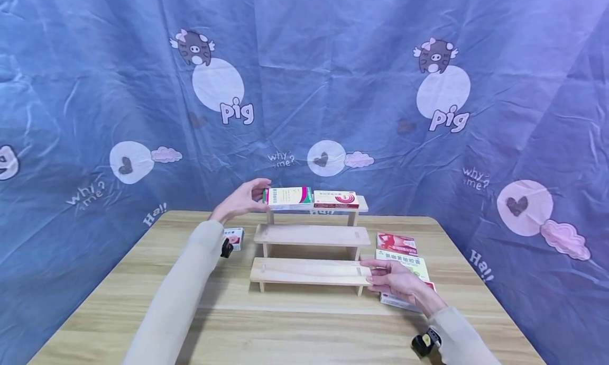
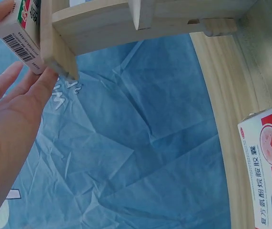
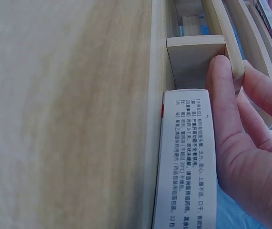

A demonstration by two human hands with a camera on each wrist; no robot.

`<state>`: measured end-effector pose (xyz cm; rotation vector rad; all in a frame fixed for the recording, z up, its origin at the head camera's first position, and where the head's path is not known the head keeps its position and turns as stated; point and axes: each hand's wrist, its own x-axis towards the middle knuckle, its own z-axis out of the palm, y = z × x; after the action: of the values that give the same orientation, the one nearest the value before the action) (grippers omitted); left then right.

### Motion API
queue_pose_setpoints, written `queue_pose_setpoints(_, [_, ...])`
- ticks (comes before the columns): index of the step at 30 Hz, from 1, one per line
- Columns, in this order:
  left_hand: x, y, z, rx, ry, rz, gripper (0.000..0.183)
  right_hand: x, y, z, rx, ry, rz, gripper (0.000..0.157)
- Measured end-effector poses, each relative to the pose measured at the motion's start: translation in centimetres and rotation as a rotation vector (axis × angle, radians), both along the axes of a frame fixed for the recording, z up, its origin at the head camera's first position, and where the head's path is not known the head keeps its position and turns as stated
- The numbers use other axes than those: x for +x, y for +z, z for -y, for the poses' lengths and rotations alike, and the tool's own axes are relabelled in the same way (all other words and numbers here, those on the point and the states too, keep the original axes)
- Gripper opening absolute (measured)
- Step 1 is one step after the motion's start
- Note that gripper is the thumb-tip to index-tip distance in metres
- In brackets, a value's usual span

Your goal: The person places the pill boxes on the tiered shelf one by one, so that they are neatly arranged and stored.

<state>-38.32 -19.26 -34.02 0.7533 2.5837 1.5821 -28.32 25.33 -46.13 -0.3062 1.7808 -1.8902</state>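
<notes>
A three-step wooden rack (image 1: 311, 236) stands on the table. At the left of its top step lies a white and green medicine box (image 1: 287, 195); my left hand (image 1: 243, 198) pinches its left end. In the left wrist view, the thumb is on one side of that box (image 2: 24, 40) and the fingers are at its lower edge by the step. Beside it on the top step lies a white and red medicine box (image 1: 335, 199). My right hand (image 1: 398, 281) grips the right end of the lowest step, thumb and fingers on either side of the board in the right wrist view.
Right of the rack lie a red box (image 1: 396, 243), a white and green box (image 1: 404, 263) and another white box (image 1: 401, 302), partly behind the right hand. Another medicine box (image 1: 235, 238) lies left of the rack, near the left sleeve. A blue curtain (image 1: 304, 90) hangs behind the table.
</notes>
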Motion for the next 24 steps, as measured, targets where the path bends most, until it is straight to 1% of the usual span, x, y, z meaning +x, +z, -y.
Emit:
queue_pose_setpoints(4, [-0.4,-0.1,-0.1,-0.009,-0.008,0.001,0.082,0.1,0.1,0.1,0.013,-0.016,0.006,0.054])
queue_pose_setpoints(9, [-0.9,-0.1,0.0,-0.016,-0.013,0.008,0.082,0.2,0.2,0.1,0.007,-0.011,0.004,0.054])
queue_pose_setpoints(13, [-1.3,0.0,0.1,-0.028,-0.043,0.023,0.086,0.1,0.2,0.0,-0.003,-0.004,0.002,0.053])
queue_pose_setpoints(18, [-1.4,0.1,0.0,-0.024,-0.068,0.053,0.091,0.1,0.2,0.0,-0.005,0.006,0.004,0.055])
queue_pose_setpoints(24, [-1.4,0.0,0.0,-0.025,-0.072,0.053,0.094,0.1,0.1,0.1,-0.017,0.010,0.004,0.055])
